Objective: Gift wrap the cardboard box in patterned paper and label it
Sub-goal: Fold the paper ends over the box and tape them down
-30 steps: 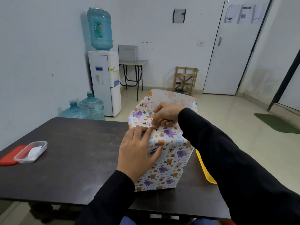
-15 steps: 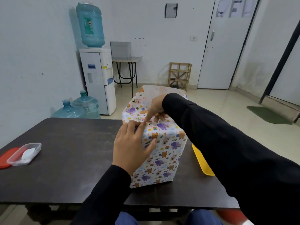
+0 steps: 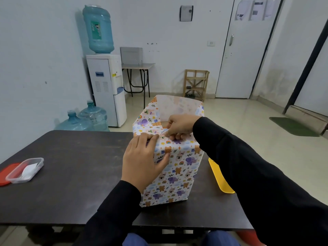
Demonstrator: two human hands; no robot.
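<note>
Head view: box on table at 12 o'clock, long axis 6-to-12, wrapped in white animal-print paper, far end open. Left hand presses flat on top; right hand pinches the paper seam.

One wide-angle view from the person's head; it faces forward and down across the dark table toward the white far wall and door; the left hand, right hand and patterned paper sit close, mid-frame; black sleeves enter from the bottom edge.
</note>
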